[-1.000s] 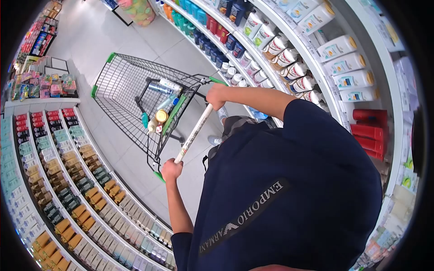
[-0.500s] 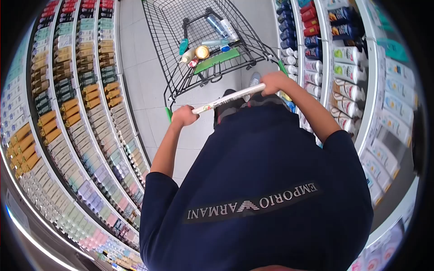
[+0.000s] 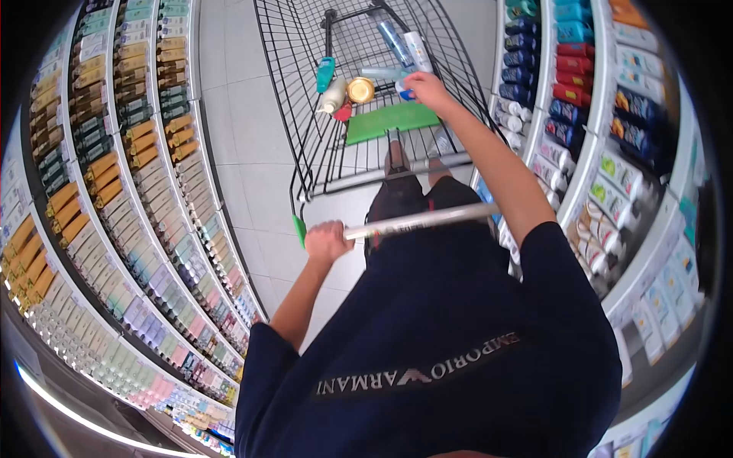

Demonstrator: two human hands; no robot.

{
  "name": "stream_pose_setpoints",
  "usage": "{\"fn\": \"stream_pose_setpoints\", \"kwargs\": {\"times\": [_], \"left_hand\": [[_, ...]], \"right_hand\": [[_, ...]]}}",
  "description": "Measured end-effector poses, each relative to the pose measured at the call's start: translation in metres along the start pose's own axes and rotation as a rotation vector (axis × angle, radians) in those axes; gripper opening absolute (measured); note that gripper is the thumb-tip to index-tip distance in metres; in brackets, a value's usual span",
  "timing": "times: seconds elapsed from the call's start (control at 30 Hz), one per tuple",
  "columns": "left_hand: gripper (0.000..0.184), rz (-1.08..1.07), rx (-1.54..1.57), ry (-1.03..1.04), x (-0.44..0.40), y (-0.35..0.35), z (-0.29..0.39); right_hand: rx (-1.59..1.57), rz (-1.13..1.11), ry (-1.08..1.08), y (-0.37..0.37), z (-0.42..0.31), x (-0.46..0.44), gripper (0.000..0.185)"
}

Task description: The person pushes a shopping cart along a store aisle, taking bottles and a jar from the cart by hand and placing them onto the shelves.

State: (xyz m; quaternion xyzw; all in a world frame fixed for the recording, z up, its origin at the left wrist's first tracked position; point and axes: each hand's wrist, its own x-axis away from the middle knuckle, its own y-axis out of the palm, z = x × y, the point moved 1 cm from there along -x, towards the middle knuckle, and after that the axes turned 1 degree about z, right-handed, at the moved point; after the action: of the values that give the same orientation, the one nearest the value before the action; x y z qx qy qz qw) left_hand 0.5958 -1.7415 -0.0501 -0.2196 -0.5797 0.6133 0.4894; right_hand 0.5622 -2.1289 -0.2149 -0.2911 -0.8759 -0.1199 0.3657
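My left hand is wrapped round the left end of the white cart handle. Off the handle, my right hand reaches over the basket of the shopping cart, its fingers closed at a small blue item, which they partly cover. Beside those fingers lies a pale tube. Also in the basket are a teal bottle, a cream pump bottle, a round gold-lidded jar, a small red item, a blue bottle and a white bottle.
A green flap sits at the near end of the basket. Shelves of boxed and tubed products line the left side, and shelves with bottles stand close on the right. Grey floor tiles show between the left shelves and the cart.
My right hand has left the handle and moved forward into the basket, to the small blue item. My left hand has stayed on the handle. The cart appears nearer and slightly further right.
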Motion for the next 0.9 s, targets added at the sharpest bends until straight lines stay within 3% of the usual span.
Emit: {"fn": "stream_pose_setpoints", "kwargs": {"times": [0.07, 0.13, 0.2, 0.27, 0.4, 0.47, 0.53, 0.67, 0.8, 0.87, 0.9], "left_hand": [[0.017, 0.009, 0.044, -0.018, 0.000, -0.002, 0.002], [0.022, 0.098, 0.124, 0.012, -0.005, -0.005, 0.004], [0.024, 0.062, 0.102, -0.008, -0.005, -0.006, 0.004], [0.025, 0.022, 0.122, -0.011, -0.003, -0.008, 0.005], [0.026, 0.016, 0.161, 0.015, -0.007, -0.010, 0.002], [0.026, 0.018, 0.174, 0.013, -0.010, -0.011, 0.002], [0.026, 0.004, 0.186, 0.012, -0.012, -0.011, 0.001], [0.026, 0.006, 0.187, -0.003, -0.014, -0.013, 0.001], [0.026, 0.005, 0.174, 0.007, -0.015, -0.013, 0.001], [0.024, -0.018, 0.163, 0.000, -0.015, -0.012, 0.000], [0.023, -0.059, 0.154, -0.011, -0.018, -0.011, 0.000]], "right_hand": [[0.060, 0.238, 0.139, -0.005, 0.093, -0.094, 0.026], [0.558, 0.309, 0.092, -0.018, 0.119, -0.131, 0.035], [0.659, 0.469, 0.196, -0.024, 0.170, -0.177, 0.045], [0.509, 0.426, 0.233, -0.030, 0.213, -0.209, 0.051], [0.325, 0.373, 0.226, -0.024, 0.201, -0.225, 0.056], [0.317, 0.460, 0.279, -0.017, 0.216, -0.238, 0.062], [0.477, 0.616, 0.315, -0.013, 0.213, -0.240, 0.066], [0.581, 0.583, 0.530, 0.004, 0.172, -0.227, 0.072], [0.677, 0.433, 0.394, -0.002, 0.166, -0.216, 0.075], [0.456, 0.525, 0.213, -0.005, 0.188, -0.217, 0.072], [0.498, 0.526, 0.225, -0.005, 0.180, -0.212, 0.064]]}}
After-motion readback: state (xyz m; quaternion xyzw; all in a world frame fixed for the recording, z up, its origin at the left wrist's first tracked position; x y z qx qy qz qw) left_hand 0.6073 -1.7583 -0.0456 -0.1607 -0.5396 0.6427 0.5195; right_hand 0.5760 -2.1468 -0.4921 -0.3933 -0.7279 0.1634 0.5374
